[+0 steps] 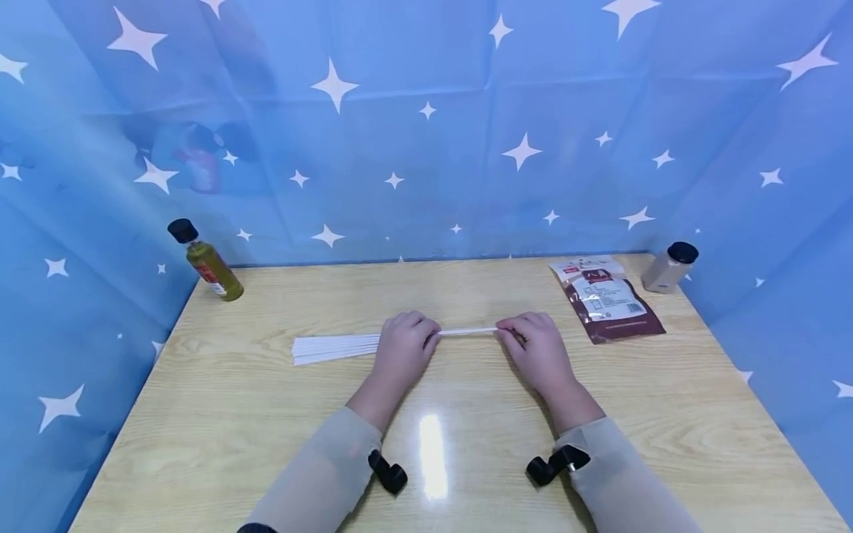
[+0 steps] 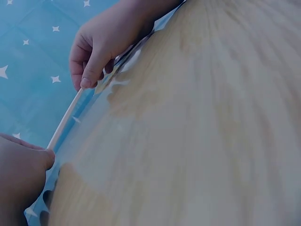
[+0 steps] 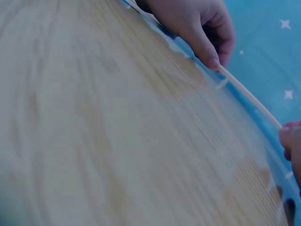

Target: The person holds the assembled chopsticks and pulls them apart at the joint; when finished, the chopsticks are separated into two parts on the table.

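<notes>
A narrow bundle of folded white paper (image 1: 336, 348) lies across the middle of the table in the head view. Its left end spreads into several pleats. Toward the right it narrows to a thin strip. My left hand (image 1: 403, 344) pinches the paper partway along, covering part of it. At the right tip, my right hand (image 1: 536, 352) pinches the strip between thumb and fingers. In the left wrist view the strip (image 2: 66, 118) runs straight between both hands. The same stretch of strip (image 3: 249, 96) appears in the right wrist view.
On the wooden table (image 1: 266, 444), a green-yellow bottle with a black cap (image 1: 216, 272) stands at the back left. A brown and white food pouch (image 1: 609, 300) lies at the back right, beside a black-lidded seasoning jar (image 1: 668, 268). A blue starred curtain (image 1: 426, 163) surrounds the back and sides.
</notes>
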